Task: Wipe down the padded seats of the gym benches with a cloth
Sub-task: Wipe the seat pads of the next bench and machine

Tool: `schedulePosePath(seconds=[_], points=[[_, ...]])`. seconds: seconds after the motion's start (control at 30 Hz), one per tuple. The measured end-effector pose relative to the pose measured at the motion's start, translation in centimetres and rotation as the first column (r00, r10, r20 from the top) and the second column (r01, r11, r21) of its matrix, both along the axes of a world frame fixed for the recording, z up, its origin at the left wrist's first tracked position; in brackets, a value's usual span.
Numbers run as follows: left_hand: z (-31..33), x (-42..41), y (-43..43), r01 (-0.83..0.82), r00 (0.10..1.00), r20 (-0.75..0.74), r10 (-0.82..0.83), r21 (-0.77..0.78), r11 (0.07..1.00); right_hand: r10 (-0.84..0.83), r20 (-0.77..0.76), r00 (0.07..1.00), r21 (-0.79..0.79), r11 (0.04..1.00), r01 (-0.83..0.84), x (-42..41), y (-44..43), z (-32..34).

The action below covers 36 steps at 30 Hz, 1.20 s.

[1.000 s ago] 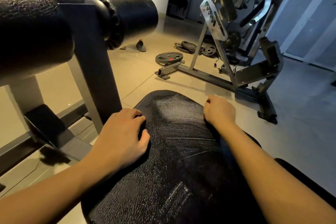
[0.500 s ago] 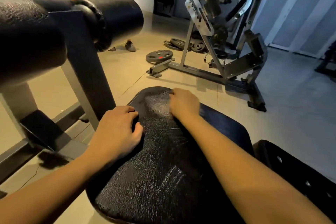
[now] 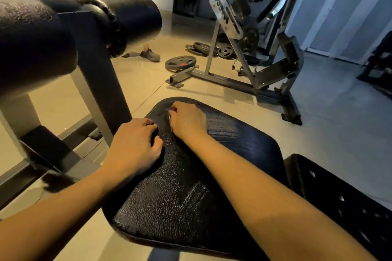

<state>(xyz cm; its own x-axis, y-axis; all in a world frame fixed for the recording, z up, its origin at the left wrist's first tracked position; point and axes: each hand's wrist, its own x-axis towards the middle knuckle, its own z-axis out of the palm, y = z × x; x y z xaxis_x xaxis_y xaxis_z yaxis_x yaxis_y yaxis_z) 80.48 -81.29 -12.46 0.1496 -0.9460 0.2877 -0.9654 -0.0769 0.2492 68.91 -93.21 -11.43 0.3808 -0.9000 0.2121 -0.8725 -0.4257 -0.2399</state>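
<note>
Padded seat (image 3: 212, 176): centre, with shiny streaks toward 2 o'clock.
Left hand (image 3: 135, 146): grips the seat edge at 9 o'clock.
Right hand (image 3: 187, 121): curled round the cloth (image 3: 169, 117), which is almost hidden, at 12 o'clock.
Risk: the cracked cover may snag the cloth, or the cloth may slip over the far rim.

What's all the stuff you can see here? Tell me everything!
padded seat: one, black and cracked, middle
second pad: one, black with holes, lower right
roller pads: two, black, upper left
weight plates: several, dark grey, on the floor ahead
exercise machine: one, grey, behind the plates
shoe: one, dark, someone else's, beyond the roller pads
floor: tiled, beige
cloth: only a pale scrap shows, in the right hand's fingers
left hand: grips the seat's left edge
right hand: curled, at the seat's far end
</note>
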Motion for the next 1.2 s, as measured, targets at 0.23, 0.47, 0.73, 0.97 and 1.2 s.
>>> schedulePosePath(seconds=[0.23,0.47,0.73,0.97,1.2], points=[[-0.6,0.3,-0.5,-0.008,1.000,0.013,0.008,-0.022,1.000,-0.492,-0.033,0.870,-0.064,0.870,0.489,-15.9,-3.0,-0.6],[-0.6,0.6,-0.3,0.006,1.000,-0.027,-0.007,-0.013,1.000,-0.239,0.051,0.970,-0.013,0.971,0.240,-3.7,0.5,-0.8],[-0.1,0.4,0.0,0.003,0.999,-0.035,-0.004,-0.013,1.000,-0.158,0.062,0.986,0.038,0.987,0.156,-8.7,0.7,-0.3],[-0.6,0.4,-0.5,-0.006,1.000,0.021,0.006,-0.014,1.000,-0.488,-0.043,0.872,-0.042,0.873,0.486,-14.6,-1.2,-0.9],[0.0,0.1,0.2,0.002,1.000,0.017,-0.002,-0.014,1.000,0.129,-0.070,0.989,-0.006,0.992,-0.130,-0.7,2.6,0.0]])
